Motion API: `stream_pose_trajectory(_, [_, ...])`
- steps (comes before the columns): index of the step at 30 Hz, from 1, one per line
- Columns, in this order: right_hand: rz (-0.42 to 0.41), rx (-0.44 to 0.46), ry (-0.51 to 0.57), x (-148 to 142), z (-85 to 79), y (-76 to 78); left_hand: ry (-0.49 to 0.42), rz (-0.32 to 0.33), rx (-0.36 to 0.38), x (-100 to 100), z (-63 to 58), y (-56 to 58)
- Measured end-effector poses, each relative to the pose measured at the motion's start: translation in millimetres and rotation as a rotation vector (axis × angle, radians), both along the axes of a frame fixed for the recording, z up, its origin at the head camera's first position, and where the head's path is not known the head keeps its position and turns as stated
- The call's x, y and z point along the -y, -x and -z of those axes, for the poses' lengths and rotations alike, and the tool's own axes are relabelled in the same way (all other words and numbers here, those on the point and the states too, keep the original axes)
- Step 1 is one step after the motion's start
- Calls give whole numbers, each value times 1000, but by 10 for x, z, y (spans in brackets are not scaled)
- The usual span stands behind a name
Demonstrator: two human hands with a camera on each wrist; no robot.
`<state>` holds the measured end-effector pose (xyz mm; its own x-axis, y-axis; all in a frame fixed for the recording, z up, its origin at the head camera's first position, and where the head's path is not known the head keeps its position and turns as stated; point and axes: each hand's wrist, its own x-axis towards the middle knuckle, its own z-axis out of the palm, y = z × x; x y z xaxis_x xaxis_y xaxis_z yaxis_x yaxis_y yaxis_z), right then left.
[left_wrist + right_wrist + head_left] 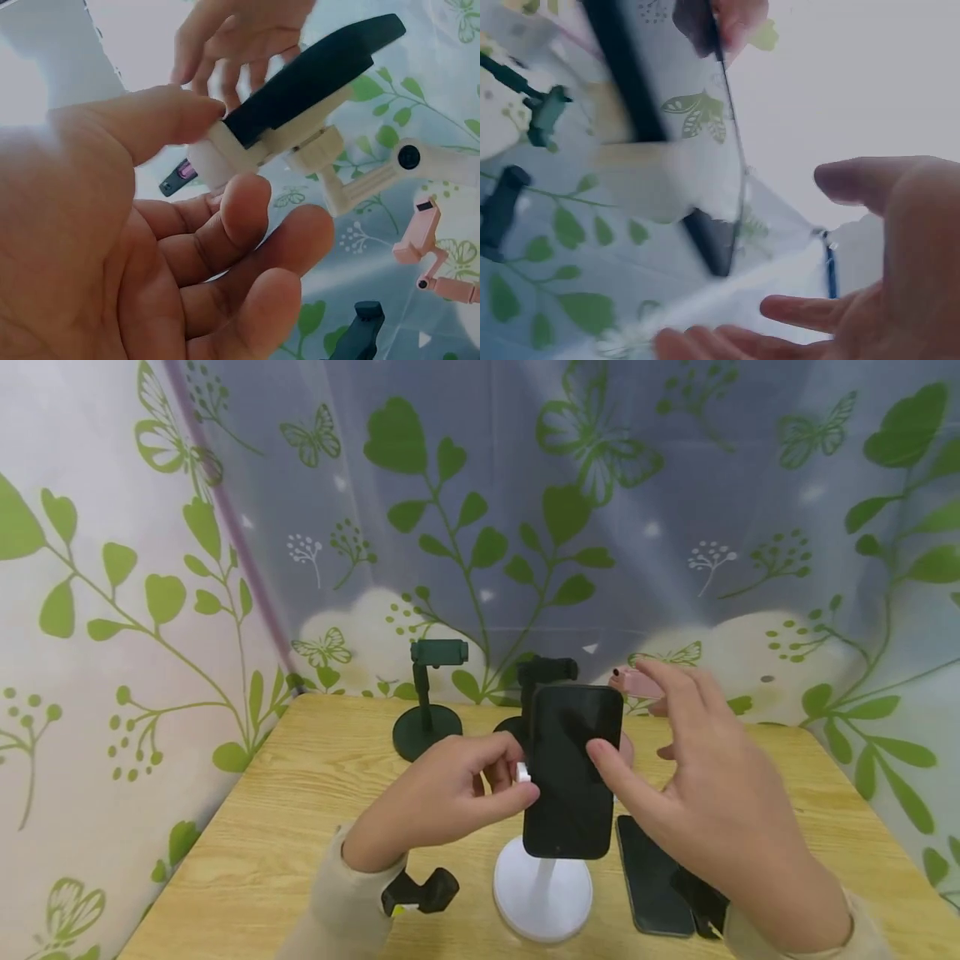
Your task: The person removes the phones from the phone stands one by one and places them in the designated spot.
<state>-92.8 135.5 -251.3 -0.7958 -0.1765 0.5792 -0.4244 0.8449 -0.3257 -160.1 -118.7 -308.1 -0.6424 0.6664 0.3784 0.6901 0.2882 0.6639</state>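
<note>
A black smartphone [573,810] stands upright in the holder of a white phone stand [543,902], its dark screen towards me. At the phone's left edge, my left hand [442,797] pinches the white clamp [214,154] of the holder between thumb and finger. The other fingers of that hand curl loosely below. My right hand [723,802] hovers at the phone's right side with fingers spread. In the right wrist view a gap shows between this hand and the phone, and it holds nothing.
Behind the phone stand a dark green phone stand [426,731], a black one [551,671] and a pink one [639,683]. Another dark phone [651,889] lies on the wooden table [247,852], partly under my right wrist. A leaf-patterned curtain [480,485] closes off the back.
</note>
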Motion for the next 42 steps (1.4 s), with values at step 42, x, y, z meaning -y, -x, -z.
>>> stream_pose_trajectory(42, [-174,-379,-351,459,83,553,-42,13,-79,-50,43,37])
